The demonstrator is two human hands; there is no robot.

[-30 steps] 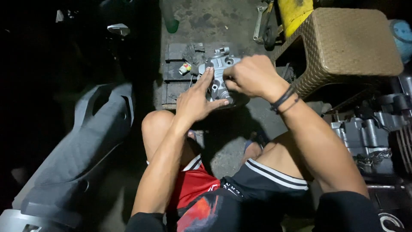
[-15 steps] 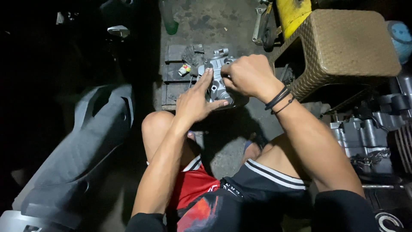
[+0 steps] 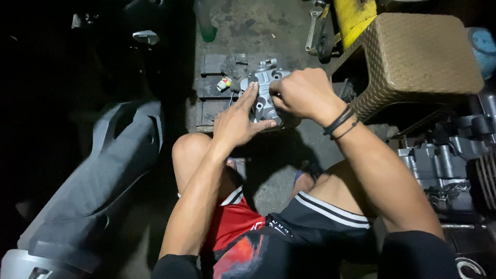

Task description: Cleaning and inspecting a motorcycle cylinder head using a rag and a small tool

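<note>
A grey cast-metal engine part (image 3: 265, 90) with round holes rests on a dark slatted board (image 3: 214, 93) on the concrete floor. My left hand (image 3: 236, 120) holds its near side, fingers spread along the edge and thumb underneath. My right hand (image 3: 305, 93) is curled over the part's right side, its fingertips pressed onto the top; whatever lies under them is hidden. Black bands circle my right wrist.
A woven brown stool (image 3: 418, 57) stands at the right, a yellow object (image 3: 354, 18) behind it. An engine block (image 3: 444, 165) sits at the far right. A grey plastic fairing panel (image 3: 98, 191) lies at the left. A small coloured item (image 3: 223, 83) and green bottle (image 3: 205, 23) lie nearby.
Both hands stay on the metal part with only slight shifts of the fingers; the view has moved a little.
</note>
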